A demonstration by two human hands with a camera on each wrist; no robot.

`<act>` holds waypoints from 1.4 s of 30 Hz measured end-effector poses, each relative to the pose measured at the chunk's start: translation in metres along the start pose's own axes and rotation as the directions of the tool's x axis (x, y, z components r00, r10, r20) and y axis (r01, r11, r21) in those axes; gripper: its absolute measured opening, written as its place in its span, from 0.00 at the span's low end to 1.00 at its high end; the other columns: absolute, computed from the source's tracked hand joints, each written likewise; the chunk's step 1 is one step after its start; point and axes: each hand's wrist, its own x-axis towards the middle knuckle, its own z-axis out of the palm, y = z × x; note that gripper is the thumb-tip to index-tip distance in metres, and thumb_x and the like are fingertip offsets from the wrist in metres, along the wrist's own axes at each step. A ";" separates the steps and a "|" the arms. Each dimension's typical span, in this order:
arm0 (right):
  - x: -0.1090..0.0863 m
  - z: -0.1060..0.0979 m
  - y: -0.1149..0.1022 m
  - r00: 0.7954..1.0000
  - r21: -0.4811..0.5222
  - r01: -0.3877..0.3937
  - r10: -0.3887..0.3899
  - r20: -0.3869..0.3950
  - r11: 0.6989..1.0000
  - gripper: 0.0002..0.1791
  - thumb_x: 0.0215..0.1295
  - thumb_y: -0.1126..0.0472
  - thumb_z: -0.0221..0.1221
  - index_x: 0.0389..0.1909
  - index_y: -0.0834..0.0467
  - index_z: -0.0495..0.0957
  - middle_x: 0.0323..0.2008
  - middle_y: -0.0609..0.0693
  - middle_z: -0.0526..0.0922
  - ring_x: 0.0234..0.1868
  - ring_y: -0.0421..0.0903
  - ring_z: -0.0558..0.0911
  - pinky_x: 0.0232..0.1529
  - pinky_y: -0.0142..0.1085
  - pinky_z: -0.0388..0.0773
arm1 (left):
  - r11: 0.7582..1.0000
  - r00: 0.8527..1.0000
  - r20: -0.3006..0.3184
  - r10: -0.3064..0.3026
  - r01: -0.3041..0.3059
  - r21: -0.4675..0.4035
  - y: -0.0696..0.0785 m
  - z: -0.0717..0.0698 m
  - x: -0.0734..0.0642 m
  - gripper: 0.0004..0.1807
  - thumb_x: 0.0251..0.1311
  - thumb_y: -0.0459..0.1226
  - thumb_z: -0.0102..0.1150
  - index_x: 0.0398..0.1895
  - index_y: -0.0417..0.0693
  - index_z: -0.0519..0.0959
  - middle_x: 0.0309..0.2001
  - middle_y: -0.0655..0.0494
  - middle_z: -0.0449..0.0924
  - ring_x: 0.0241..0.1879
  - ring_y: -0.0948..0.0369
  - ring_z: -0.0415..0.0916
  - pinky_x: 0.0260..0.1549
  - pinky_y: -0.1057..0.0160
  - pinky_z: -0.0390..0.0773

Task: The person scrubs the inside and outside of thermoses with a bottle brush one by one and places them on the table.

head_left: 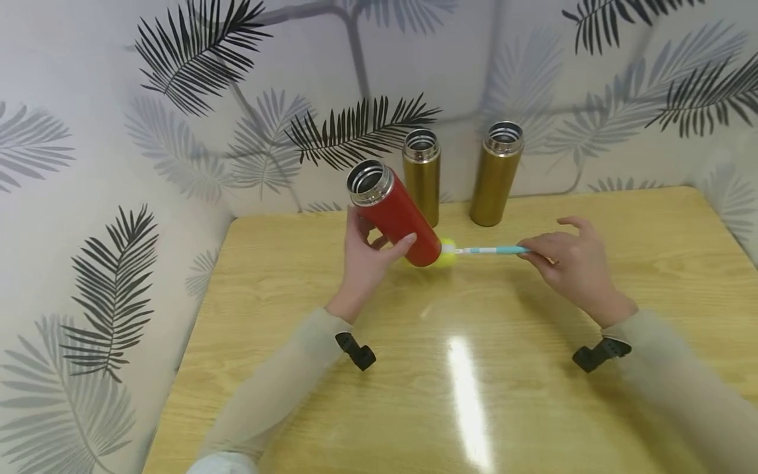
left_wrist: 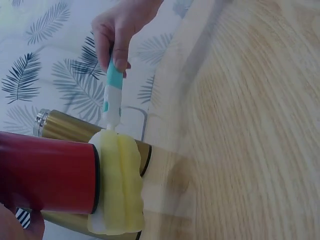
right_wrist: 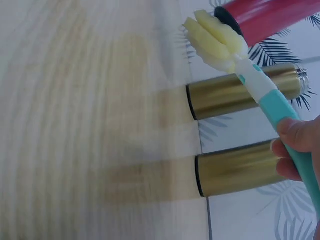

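My left hand (head_left: pixel 368 253) grips a red thermos bottle (head_left: pixel 403 220) around its body, tilted with its open steel mouth up and to the left. A bottle brush (head_left: pixel 488 250) with a white and turquoise handle is pinched between the thumb and fingers of my right hand (head_left: pixel 571 263). Its yellow sponge head (left_wrist: pixel 120 182) lies across the black base of the red bottle (left_wrist: pixel 50 172) in the left wrist view. The right wrist view shows the sponge head (right_wrist: pixel 215 42) right at that base. Both are raised above the table.
Two gold bottles without lids, one (head_left: pixel 423 181) behind the red bottle and another (head_left: pixel 497 174) farther right, stand at the back of the wooden table (head_left: pixel 284 263). A wall with leaf-patterned covering (head_left: pixel 266 85) rises directly behind them.
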 end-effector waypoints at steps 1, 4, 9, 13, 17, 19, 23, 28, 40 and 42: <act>-0.001 0.002 -0.002 1.000 0.002 0.007 -0.007 -0.013 1.000 0.21 0.76 0.49 0.61 0.38 0.63 0.90 0.31 0.57 0.90 0.26 0.55 0.87 0.54 0.62 0.70 | 1.000 1.000 -0.013 0.002 -0.002 0.010 -0.001 0.000 0.000 0.42 0.57 0.34 0.76 0.71 0.51 0.62 0.64 0.54 0.75 0.59 0.55 0.74 0.57 0.51 0.82; -0.001 0.006 -0.006 0.998 0.018 0.022 -0.021 -0.051 1.000 0.29 0.79 0.42 0.55 0.36 0.63 0.90 0.29 0.55 0.90 0.24 0.53 0.86 0.52 0.62 0.71 | 0.999 0.999 -0.050 0.001 0.001 0.038 -0.002 -0.003 0.000 0.42 0.58 0.36 0.76 0.71 0.51 0.61 0.63 0.56 0.76 0.59 0.57 0.74 0.58 0.52 0.82; 0.001 0.000 -0.007 0.999 0.012 0.031 -0.030 -0.037 0.999 0.30 0.80 0.41 0.53 0.36 0.63 0.90 0.29 0.55 0.90 0.24 0.52 0.85 0.51 0.59 0.70 | 0.999 0.995 -0.104 -0.005 0.010 0.046 -0.001 -0.014 0.003 0.41 0.58 0.36 0.76 0.71 0.51 0.62 0.63 0.56 0.77 0.58 0.58 0.74 0.57 0.51 0.82; -0.001 -0.007 -0.002 0.999 -0.025 0.023 -0.024 -0.038 0.999 0.31 0.80 0.41 0.52 0.36 0.63 0.90 0.28 0.55 0.90 0.24 0.52 0.85 0.46 0.59 0.69 | 0.998 0.995 -0.101 -0.009 0.015 0.056 -0.001 -0.019 0.003 0.42 0.58 0.36 0.76 0.72 0.52 0.62 0.63 0.56 0.77 0.58 0.57 0.75 0.57 0.49 0.82; 0.000 -0.007 0.002 0.999 -0.048 -0.001 -0.002 -0.042 0.999 0.32 0.80 0.39 0.51 0.36 0.63 0.90 0.29 0.56 0.90 0.24 0.52 0.85 0.46 0.59 0.69 | 1.000 0.997 -0.077 -0.013 0.015 0.027 0.000 -0.017 0.001 0.43 0.57 0.36 0.77 0.72 0.53 0.62 0.62 0.55 0.77 0.57 0.56 0.76 0.55 0.49 0.83; 0.001 -0.004 0.003 0.999 -0.046 -0.014 0.012 -0.042 0.999 0.33 0.79 0.38 0.51 0.37 0.62 0.91 0.30 0.55 0.90 0.24 0.52 0.85 0.47 0.59 0.69 | 1.000 0.998 -0.064 -0.009 0.009 0.009 0.001 -0.015 0.000 0.43 0.57 0.35 0.76 0.72 0.52 0.62 0.62 0.54 0.77 0.58 0.56 0.76 0.55 0.48 0.83; 0.003 0.003 0.000 0.999 -0.020 -0.004 0.003 -0.033 1.000 0.31 0.79 0.39 0.52 0.37 0.62 0.91 0.30 0.55 0.90 0.25 0.52 0.86 0.46 0.58 0.69 | 0.999 0.999 -0.041 0.001 -0.002 -0.032 0.003 -0.010 -0.002 0.42 0.59 0.34 0.74 0.73 0.53 0.61 0.64 0.53 0.76 0.61 0.54 0.75 0.57 0.46 0.81; 0.006 0.007 -0.009 0.999 -0.008 0.031 -0.031 -0.040 0.999 0.29 0.79 0.42 0.54 0.37 0.63 0.90 0.30 0.55 0.90 0.25 0.53 0.86 0.45 0.58 0.71 | 1.000 0.999 -0.044 0.015 -0.016 -0.021 0.007 -0.005 0.000 0.40 0.60 0.35 0.74 0.72 0.51 0.61 0.63 0.54 0.76 0.61 0.56 0.75 0.58 0.47 0.81; -0.003 -0.002 -0.012 0.998 -0.008 0.038 -0.038 0.054 0.999 0.35 0.80 0.38 0.47 0.37 0.63 0.90 0.30 0.54 0.90 0.25 0.50 0.85 0.34 0.47 0.70 | 0.993 0.988 -0.140 -0.058 0.071 0.093 0.000 -0.036 0.005 0.38 0.58 0.39 0.78 0.69 0.50 0.66 0.61 0.55 0.78 0.61 0.59 0.74 0.61 0.54 0.79; -0.005 -0.004 -0.012 0.997 -0.018 0.013 -0.012 0.082 1.000 0.38 0.80 0.35 0.44 0.38 0.62 0.89 0.30 0.53 0.90 0.25 0.49 0.85 0.30 0.43 0.66 | 0.989 0.983 -0.159 -0.088 0.105 0.102 -0.004 -0.048 0.005 0.39 0.57 0.39 0.78 0.69 0.50 0.67 0.62 0.55 0.79 0.61 0.59 0.74 0.62 0.55 0.78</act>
